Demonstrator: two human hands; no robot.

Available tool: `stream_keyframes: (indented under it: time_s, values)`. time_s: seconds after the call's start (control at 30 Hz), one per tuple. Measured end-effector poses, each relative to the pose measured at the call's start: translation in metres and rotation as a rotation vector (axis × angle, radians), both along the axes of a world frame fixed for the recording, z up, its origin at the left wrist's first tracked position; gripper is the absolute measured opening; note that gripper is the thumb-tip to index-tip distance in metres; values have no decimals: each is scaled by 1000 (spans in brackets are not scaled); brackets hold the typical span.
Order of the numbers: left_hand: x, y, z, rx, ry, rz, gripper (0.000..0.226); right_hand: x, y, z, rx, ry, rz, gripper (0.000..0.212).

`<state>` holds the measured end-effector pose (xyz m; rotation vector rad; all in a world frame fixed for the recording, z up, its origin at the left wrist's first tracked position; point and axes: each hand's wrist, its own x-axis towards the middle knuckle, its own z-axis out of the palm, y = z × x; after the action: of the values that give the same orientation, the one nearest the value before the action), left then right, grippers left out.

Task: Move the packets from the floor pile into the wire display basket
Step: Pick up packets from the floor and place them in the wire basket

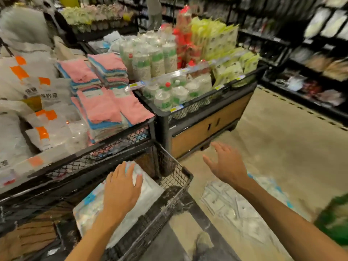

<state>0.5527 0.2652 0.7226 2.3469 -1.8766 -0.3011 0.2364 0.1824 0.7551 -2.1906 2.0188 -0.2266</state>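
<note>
A black wire display basket [177, 178] stands low at the front left. Inside it lie white and light-blue packets [150, 194]. My left hand [121, 187] rests flat on the top packet with its fingers spread. My right hand [227, 162] hovers open above the floor, to the right of the basket, holding nothing. Below my right forearm the floor pile of clear white and blue packets [235, 206] lies spread on the beige floor.
Raised wire bins behind the basket hold pink and blue cloths [105, 108], white bags [43, 119] and bottles [169, 93]. A wood-panelled display stand [207, 127] sits beyond. Dark shelves [305, 72] line the right side. A green object [335, 219] sits at the right edge.
</note>
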Motion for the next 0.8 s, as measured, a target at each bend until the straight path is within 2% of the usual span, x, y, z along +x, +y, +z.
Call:
stream_keyframes:
  time_s: [0.1, 0.3, 0.6, 0.8]
  values:
    - [-34, -11, -2, 1, 39, -103, 60, -61, 22, -5, 4, -68, -133, 69]
    - [-107, -51, -1, 6, -8, -252, 61, -160, 44, -19, 6, -69, -358, 74]
    - [-223, -108, -11, 25, -48, -434, 62, -287, 63, -61, 73, -71, -572, 73]
    - [-306, -138, -28, 98, -11, -537, 59, -355, 69, -86, 141, -69, -678, 73]
